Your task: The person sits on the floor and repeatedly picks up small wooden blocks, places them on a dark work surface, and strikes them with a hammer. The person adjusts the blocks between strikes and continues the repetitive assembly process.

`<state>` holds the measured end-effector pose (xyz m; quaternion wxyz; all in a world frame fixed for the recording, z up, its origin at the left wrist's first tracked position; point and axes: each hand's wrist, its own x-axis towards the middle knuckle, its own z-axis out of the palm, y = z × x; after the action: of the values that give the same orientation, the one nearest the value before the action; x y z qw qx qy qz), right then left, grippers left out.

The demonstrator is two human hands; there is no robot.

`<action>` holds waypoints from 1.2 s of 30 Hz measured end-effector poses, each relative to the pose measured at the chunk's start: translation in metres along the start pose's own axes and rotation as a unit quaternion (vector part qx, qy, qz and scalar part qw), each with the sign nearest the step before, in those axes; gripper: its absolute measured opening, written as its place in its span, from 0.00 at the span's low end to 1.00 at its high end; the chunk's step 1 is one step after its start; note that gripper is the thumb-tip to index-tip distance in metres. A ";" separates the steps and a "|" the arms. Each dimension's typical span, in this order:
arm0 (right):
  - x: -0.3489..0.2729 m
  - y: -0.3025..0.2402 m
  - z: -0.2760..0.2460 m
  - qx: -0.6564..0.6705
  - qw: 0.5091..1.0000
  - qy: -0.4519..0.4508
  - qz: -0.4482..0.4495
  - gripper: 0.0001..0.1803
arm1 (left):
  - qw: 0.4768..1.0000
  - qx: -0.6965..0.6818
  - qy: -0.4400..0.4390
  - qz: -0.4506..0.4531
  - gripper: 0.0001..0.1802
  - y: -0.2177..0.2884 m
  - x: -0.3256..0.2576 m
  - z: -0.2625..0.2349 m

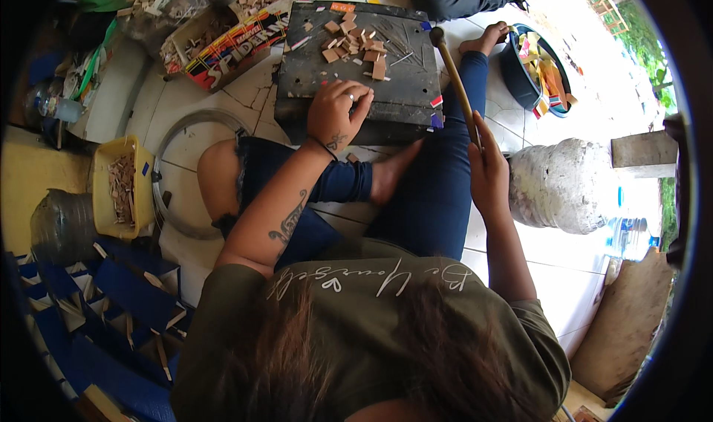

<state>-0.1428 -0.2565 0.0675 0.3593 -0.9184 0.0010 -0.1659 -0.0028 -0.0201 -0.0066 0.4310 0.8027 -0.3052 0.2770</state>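
My right hand (490, 171) is closed around the lower end of a hammer's (454, 79) long wooden handle. The hammer is raised, and its small dark head points away from me beside the black work block (312, 69). At the block's near edge, my left hand (339, 111) has its fingers curled in toward the thumb. Whatever those fingers pinch, if anything, is hidden or too small to name. Beyond that hand, small brown wooden pieces (379, 67) lie in a loose heap on the block. Thin metal rods or nails (397, 39) are scattered to their right.
A cardboard box (245, 47) of wood bits stands far left, a yellow bin (142, 199) of wood pieces nearer. Coiled wire (165, 136) lies between. A dark tub (512, 69) of colourful scraps is far right. Another person's leg (457, 2) is at the back. Blue pieces (134, 281) pile lower left.
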 end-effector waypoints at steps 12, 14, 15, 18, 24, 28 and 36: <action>0.055 0.030 0.072 -0.193 0.979 0.028 0.050 0.24 | 0.986 -0.109 -0.052 -0.118 0.05 0.029 0.011 -0.026; 0.061 0.024 0.072 -0.244 0.969 0.035 0.027 0.23 | 0.982 -0.125 -0.055 -0.127 0.05 0.033 0.014 -0.029; 0.064 0.018 0.069 -0.249 0.962 0.091 -0.063 0.22 | 0.980 -0.134 -0.059 -0.135 0.05 0.035 0.016 -0.031; 0.070 -0.004 0.056 -0.160 0.973 0.090 -0.137 0.18 | 0.979 -0.128 -0.089 -0.128 0.06 0.041 0.019 -0.036; 0.097 -0.041 0.058 0.155 0.975 -0.156 -0.023 0.07 | 0.992 -0.066 -0.095 -0.043 0.05 0.048 0.024 -0.043; 0.098 -0.046 0.076 0.275 0.955 -0.081 -0.072 0.06 | 0.974 -0.165 -0.082 -0.135 0.08 0.051 0.021 -0.047; 0.097 -0.050 0.063 0.307 0.940 -0.147 0.032 0.11 | 0.948 -0.233 -0.127 -0.178 0.11 0.049 0.019 -0.045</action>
<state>-0.0375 -0.1897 0.0872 0.6254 -0.7768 -0.0731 -0.0101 -0.0347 -0.0076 0.0540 0.6061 0.7497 -0.2654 0.0132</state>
